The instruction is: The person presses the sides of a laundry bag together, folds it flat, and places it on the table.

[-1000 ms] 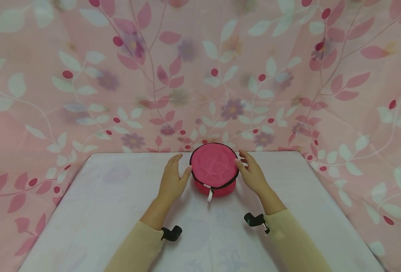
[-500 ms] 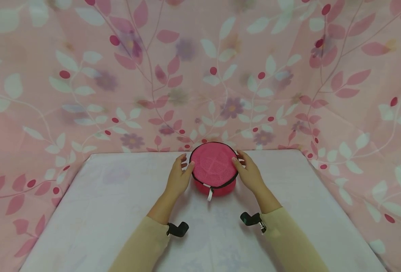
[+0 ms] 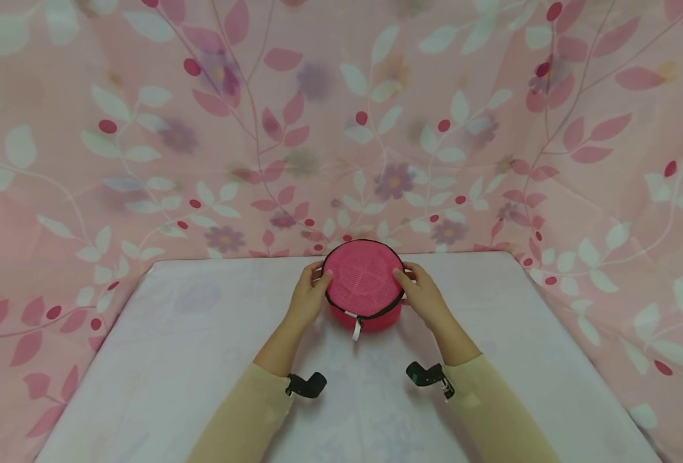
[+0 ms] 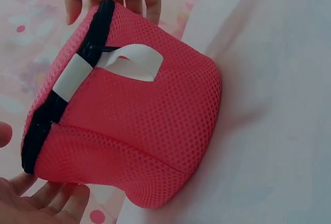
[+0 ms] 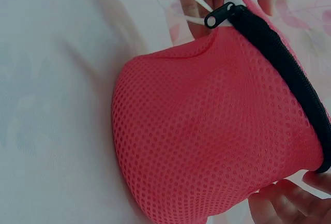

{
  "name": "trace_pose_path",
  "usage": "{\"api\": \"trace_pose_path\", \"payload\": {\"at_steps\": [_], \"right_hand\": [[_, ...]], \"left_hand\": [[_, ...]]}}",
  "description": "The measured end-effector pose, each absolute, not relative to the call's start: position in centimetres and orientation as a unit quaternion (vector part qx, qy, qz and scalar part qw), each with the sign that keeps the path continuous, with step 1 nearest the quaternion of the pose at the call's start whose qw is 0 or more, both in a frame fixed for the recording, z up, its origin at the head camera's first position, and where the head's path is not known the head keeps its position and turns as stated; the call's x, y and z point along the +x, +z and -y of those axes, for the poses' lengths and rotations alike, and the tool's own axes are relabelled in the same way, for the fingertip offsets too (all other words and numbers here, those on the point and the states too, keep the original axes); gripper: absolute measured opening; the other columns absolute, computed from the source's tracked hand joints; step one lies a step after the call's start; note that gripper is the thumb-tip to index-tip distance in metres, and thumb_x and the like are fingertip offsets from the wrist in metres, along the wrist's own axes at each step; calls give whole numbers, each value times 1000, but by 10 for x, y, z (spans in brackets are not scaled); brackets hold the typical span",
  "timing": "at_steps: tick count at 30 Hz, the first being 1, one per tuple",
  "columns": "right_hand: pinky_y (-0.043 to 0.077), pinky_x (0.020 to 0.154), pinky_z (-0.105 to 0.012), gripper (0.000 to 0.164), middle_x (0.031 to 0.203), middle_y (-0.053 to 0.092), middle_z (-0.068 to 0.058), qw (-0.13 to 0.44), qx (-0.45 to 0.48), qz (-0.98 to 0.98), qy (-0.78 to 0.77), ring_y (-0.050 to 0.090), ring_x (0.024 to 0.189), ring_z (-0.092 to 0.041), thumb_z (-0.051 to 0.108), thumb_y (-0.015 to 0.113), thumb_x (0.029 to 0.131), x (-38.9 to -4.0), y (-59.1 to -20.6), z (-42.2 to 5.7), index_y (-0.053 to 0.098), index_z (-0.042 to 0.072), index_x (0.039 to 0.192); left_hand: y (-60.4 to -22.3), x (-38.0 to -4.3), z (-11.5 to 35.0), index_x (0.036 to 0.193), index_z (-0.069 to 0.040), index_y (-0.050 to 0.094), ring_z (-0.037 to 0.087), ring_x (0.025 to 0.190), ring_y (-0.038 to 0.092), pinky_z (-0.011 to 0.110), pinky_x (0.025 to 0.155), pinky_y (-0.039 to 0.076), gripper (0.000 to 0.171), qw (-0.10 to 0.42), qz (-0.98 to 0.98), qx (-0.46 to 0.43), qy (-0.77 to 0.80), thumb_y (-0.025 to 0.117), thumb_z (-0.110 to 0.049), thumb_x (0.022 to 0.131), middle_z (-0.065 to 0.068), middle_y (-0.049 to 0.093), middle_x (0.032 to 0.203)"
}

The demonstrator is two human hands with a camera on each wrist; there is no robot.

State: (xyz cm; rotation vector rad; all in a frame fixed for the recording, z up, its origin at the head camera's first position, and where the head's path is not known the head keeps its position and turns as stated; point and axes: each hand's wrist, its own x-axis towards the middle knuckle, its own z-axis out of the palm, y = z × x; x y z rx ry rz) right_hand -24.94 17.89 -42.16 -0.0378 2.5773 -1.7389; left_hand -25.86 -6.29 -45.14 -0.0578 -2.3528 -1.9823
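Note:
A round pink mesh laundry bag [image 3: 366, 276] with a black zip round its top stands on the white-covered table. A white ribbon pull [image 4: 135, 62] hangs from the zip slider. My left hand [image 3: 309, 292] holds the bag's left side, thumb at the top rim and fingers against the wall, as the left wrist view shows. On the opposite side my right hand [image 3: 424, 292] holds it likewise, thumb over the rim. Its fingers [image 5: 284, 200] lie along the mesh in the right wrist view. The bag partly hides the fingertips of both hands.
The white tablecloth [image 3: 202, 360] spreads around the bag. Just behind the bag runs the table's back edge, with a pink floral curtain [image 3: 330, 128] hanging beyond it. Black wrist cameras [image 3: 308, 386] stick out from the sleeves.
Both hands have moved inward, from beside the bag onto its sides. The thumbs now lie at the top rim and the fingers have curled in against the wall. The bag stays in place.

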Motion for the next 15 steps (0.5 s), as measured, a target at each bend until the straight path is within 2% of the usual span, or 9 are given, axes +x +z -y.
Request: {"api": "trace_pose_path", "payload": {"at_steps": [6,10,15], "right_hand": [[53,76,-42,56,120,48,-21,55,9,-789,-611,56,101,-30,33,52,94,-250,-422,-175,32,8,139],[52,77,-43,53,119,48,-19,62,13,-774,-630,57,97,-26,28,52,95,-251,-424,-173,31,10,139],[53,74,-38,51,117,49,-20,67,2,-749,-659,61,91,-22,22,51,95,-252,-426,-171,29,10,140]], "left_hand": [[-450,-260,58,134,-14,41,23,108,56,37,89,47,50,13,737,-2,-676,58,-32,90,12,52,125],[-447,-258,55,135,-15,39,21,104,57,34,87,48,51,-1,713,0,-701,60,-25,90,11,53,122],[-445,-257,53,136,-16,36,21,101,58,32,84,49,51,-17,686,3,-727,59,-18,90,12,54,119]]}}
